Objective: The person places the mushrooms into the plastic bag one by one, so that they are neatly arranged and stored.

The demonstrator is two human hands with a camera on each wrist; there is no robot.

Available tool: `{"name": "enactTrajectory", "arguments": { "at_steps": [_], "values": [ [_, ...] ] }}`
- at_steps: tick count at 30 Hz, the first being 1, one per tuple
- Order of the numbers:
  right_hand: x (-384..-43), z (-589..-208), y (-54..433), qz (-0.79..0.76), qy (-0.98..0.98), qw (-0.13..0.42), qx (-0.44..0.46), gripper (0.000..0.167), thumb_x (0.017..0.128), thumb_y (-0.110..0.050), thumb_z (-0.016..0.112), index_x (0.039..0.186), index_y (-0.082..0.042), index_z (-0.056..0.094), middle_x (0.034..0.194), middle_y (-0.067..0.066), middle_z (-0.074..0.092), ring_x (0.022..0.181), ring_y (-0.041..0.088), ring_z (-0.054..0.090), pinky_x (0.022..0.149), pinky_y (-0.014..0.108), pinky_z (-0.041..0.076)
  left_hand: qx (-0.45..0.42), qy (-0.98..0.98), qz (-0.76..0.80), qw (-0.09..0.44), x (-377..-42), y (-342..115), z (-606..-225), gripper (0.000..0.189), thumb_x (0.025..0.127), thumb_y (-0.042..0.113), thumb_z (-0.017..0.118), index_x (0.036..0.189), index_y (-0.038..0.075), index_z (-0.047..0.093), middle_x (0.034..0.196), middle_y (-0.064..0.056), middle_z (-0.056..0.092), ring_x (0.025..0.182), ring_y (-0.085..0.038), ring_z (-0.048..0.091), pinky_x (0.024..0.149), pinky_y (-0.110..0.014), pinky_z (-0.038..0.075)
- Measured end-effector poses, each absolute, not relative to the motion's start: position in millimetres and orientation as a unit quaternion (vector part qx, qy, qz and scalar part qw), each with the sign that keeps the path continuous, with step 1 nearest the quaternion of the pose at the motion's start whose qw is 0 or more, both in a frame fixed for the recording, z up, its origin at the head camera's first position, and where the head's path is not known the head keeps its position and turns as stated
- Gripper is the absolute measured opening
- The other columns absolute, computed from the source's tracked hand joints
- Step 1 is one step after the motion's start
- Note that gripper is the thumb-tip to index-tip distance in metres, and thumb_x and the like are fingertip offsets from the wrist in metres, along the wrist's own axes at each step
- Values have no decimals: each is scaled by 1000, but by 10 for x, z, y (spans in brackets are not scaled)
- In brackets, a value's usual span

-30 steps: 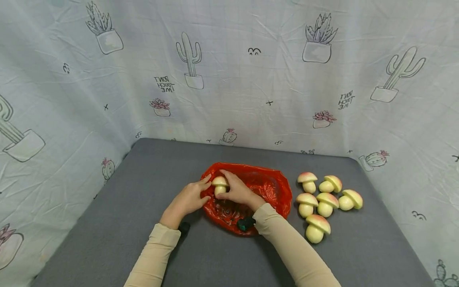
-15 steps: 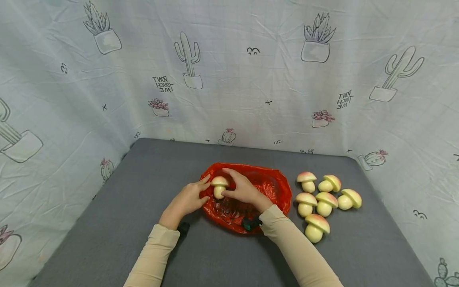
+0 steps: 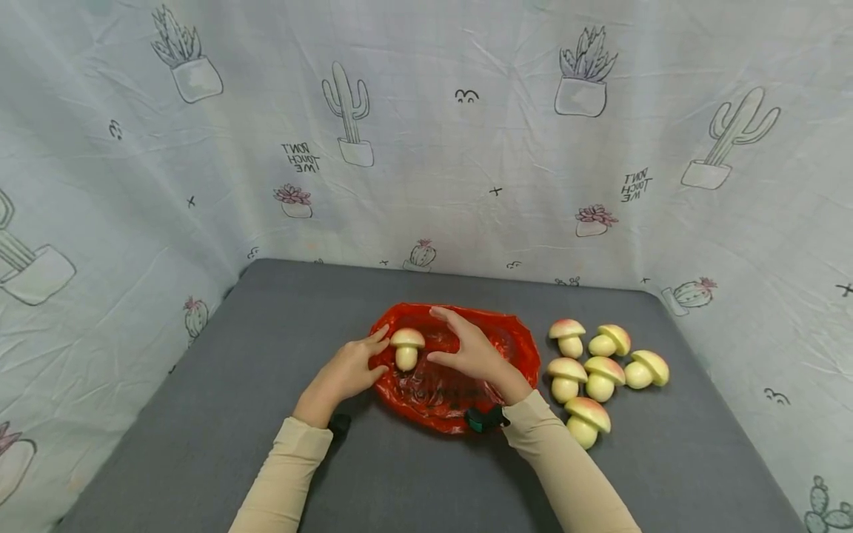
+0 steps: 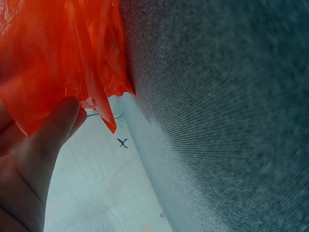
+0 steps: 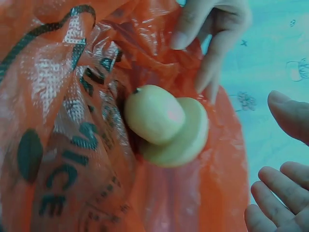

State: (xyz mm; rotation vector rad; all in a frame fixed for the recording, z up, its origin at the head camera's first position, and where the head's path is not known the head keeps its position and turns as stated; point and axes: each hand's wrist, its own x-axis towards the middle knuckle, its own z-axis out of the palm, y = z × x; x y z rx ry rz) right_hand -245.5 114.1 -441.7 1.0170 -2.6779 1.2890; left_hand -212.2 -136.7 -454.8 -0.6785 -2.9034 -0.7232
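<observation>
A mushroom [image 3: 407,349] with a pinkish-yellow cap and pale stem sits at the left inside a red plastic bag [image 3: 453,400]. My left hand [image 3: 346,370] holds the bag's left rim; in the left wrist view the thumb [image 4: 58,125] lies against the red plastic, with a finger behind it. My right hand [image 3: 476,355] hovers over the bag to the right of the mushroom, thumb and fingers spread with nothing between them. In the right wrist view the mushroom [image 5: 154,113] lies apart from the right fingers [image 5: 275,193].
Several similar mushrooms [image 3: 602,379] lie grouped on the grey table [image 3: 200,385] to the right of the bag. A white curtain [image 3: 426,148] printed with cacti hangs behind and at the sides. Dark lettering [image 5: 60,181] marks the bag.
My right hand has let go of the mushroom and drawn back to the right with its fingers opening. The mushroom stays in the bag; my left hand keeps its place at the rim.
</observation>
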Motion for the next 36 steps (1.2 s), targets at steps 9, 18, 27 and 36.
{"name": "enactTrajectory", "arguments": {
  "at_steps": [9,18,27,36],
  "values": [
    [-2205,-4352,1477,401,-861,23,311,79,82,-27,74,148,-12,32,148,9,41,136,28,39,108,50,35,-224,-945,-234,33,-2083,-1359,-4569,49,85,14,70,129,-3,56,146,-15,42,95,-32,64,79,-36,50],
    [-1950,-4381,1874,425,-859,53,280,77,83,-24,73,148,-16,32,149,5,38,137,27,37,107,52,35,-222,-946,-234,34,-2059,-1354,-4564,49,85,13,69,130,-3,56,146,-15,42,94,-30,64,75,-33,47],
    [-1703,-4352,2389,400,-879,113,231,78,82,-16,75,148,-16,33,148,10,40,137,18,36,108,31,34,-220,-948,-229,37,-2097,-1364,-4535,50,85,14,70,130,-3,56,146,-15,42,92,-28,63,73,-31,46],
    [-1399,-4535,2856,407,-885,143,174,78,80,-6,74,147,-15,36,145,3,42,127,-18,26,97,0,23,-210,-950,-231,32,-2104,-1398,-4562,50,85,13,69,131,-2,55,147,-14,41,82,-26,63,75,-34,48]
  ]
}}
